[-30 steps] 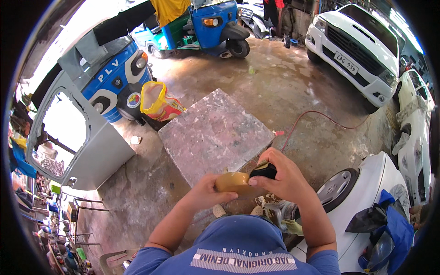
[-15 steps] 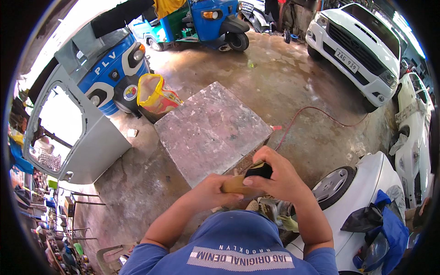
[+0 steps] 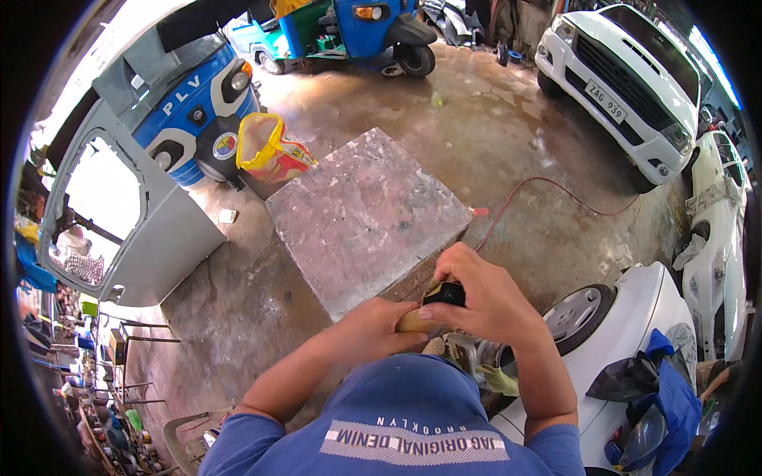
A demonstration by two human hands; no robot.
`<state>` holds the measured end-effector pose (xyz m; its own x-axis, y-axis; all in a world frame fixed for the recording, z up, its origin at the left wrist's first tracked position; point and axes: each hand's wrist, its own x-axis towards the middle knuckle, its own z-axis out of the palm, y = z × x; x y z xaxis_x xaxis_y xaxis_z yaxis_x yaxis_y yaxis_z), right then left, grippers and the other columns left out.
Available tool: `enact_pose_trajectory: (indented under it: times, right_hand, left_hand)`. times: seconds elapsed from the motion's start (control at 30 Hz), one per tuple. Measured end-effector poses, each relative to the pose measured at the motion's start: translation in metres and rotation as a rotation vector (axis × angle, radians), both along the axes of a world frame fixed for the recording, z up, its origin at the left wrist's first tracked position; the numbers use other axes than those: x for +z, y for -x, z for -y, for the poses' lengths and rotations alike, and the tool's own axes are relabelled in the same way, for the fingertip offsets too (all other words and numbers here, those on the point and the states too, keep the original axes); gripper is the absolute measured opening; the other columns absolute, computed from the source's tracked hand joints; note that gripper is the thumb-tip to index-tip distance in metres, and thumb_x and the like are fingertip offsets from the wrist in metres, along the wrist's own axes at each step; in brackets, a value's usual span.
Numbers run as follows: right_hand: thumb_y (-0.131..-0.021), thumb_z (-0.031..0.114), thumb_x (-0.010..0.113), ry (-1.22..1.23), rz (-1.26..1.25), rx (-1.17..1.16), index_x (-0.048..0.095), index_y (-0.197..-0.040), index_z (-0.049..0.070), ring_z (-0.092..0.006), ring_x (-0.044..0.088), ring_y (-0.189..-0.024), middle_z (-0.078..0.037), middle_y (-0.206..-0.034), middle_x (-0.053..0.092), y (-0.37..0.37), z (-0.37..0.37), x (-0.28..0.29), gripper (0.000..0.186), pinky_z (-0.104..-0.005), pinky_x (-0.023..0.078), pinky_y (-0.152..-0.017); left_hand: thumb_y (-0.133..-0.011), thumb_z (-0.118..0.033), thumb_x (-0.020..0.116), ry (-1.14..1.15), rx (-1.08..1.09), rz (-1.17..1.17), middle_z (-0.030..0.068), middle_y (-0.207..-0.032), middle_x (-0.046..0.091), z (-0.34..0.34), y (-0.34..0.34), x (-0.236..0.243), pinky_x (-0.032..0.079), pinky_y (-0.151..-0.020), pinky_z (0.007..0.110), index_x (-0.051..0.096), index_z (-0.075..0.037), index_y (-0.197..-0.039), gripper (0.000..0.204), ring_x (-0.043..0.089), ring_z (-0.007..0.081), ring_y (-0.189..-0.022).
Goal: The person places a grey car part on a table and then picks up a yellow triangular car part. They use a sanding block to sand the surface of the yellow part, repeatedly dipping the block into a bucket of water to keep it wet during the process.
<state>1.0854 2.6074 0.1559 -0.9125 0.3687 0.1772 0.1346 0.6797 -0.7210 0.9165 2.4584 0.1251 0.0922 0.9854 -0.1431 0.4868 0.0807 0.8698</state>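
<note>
Close in front of my chest, both hands are on a black block [image 3: 444, 294] with a tan sheet [image 3: 411, 321], which looks like sandpaper, against it. My right hand [image 3: 484, 295] grips the block from above, fingers curled over the far side and thumb along the near side. The tan sheet's near part is pinched in my left hand [image 3: 377, 327], whose fingers are partly hidden. Just beyond my hands stands a low square table [image 3: 369, 222], its top stained with paint and dust.
A yellow-red sack [image 3: 270, 151] stands by the table's far left corner. A grey door panel [image 3: 171, 254] stands at left. A red hose [image 3: 540, 181] crosses the floor. A white car body part with a wheel [image 3: 583, 313] lies right, a white pickup [image 3: 635, 87] far right, blue three-wheelers [image 3: 361, 36] behind.
My right hand has tipped the black block, so less of its face shows. The left hand has shifted slightly, and less of the tan sheet is visible.
</note>
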Motion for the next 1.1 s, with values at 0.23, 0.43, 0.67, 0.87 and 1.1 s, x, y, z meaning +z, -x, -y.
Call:
enact_pose_trajectory:
  times: [0.23,0.43,0.67,0.87,1.1]
  right_hand:
    - [-0.077,0.035,0.08,-0.06,0.084,0.04,0.057,-0.103,0.007,-0.0335,0.061,-0.096,-0.011,-0.108,0.058,0.002,0.001,0.002,0.045,-0.0401,0.05,-0.078]
    - [-0.077,0.035,0.079,-0.146,-0.003,0.054,0.056,-0.116,0.007,-0.0343,0.06,-0.1,-0.013,-0.114,0.056,0.007,0.01,-0.02,0.053,-0.041,0.05,-0.081]
    - [-0.078,0.035,0.078,-0.047,0.045,-0.003,0.055,-0.12,0.007,-0.0364,0.06,-0.105,-0.015,-0.118,0.055,0.0,0.006,-0.019,0.056,-0.0434,0.051,-0.084]
    - [-0.078,0.034,0.08,0.133,-0.026,-0.147,0.058,-0.116,0.006,-0.0282,0.06,-0.103,-0.012,-0.113,0.057,-0.028,-0.019,-0.052,0.052,-0.0373,0.049,-0.086]
    - [-0.101,0.036,0.045,0.797,-0.58,-1.089,0.062,-0.113,0.003,-0.014,0.054,-0.08,-0.006,-0.083,0.059,-0.234,-0.071,-0.219,0.039,-0.03,0.044,-0.073]
  left_hand:
    - [-0.085,-0.026,0.074,0.002,0.042,0.011,0.0185,-0.071,0.06,0.0,-0.002,-0.006,0.045,-0.058,0.039,0.064,-0.001,-0.093,0.028,0.058,0.0303,-0.06]
    - [-0.088,-0.027,0.067,0.102,0.026,-0.081,0.0205,-0.078,0.067,-0.006,-0.005,-0.015,0.049,-0.064,0.045,0.064,-0.002,-0.095,0.027,0.066,0.038,-0.071]
    - [-0.085,-0.021,0.073,0.124,0.103,0.027,0.0152,-0.071,0.062,-0.01,-0.004,-0.01,0.045,-0.06,0.039,0.064,-0.001,-0.094,0.024,0.059,0.0238,-0.062]
    - [-0.085,-0.014,0.072,0.227,0.227,0.031,0.0065,-0.079,0.068,-0.008,-0.008,-0.019,0.049,-0.068,0.031,0.067,0.001,-0.104,0.025,0.058,0.0086,-0.076]
    - [-0.085,-0.01,0.072,0.071,0.495,0.008,0.0083,-0.089,0.071,0.003,-0.001,-0.065,0.051,-0.074,0.029,0.066,0.006,-0.11,0.03,0.061,0.0102,-0.081]
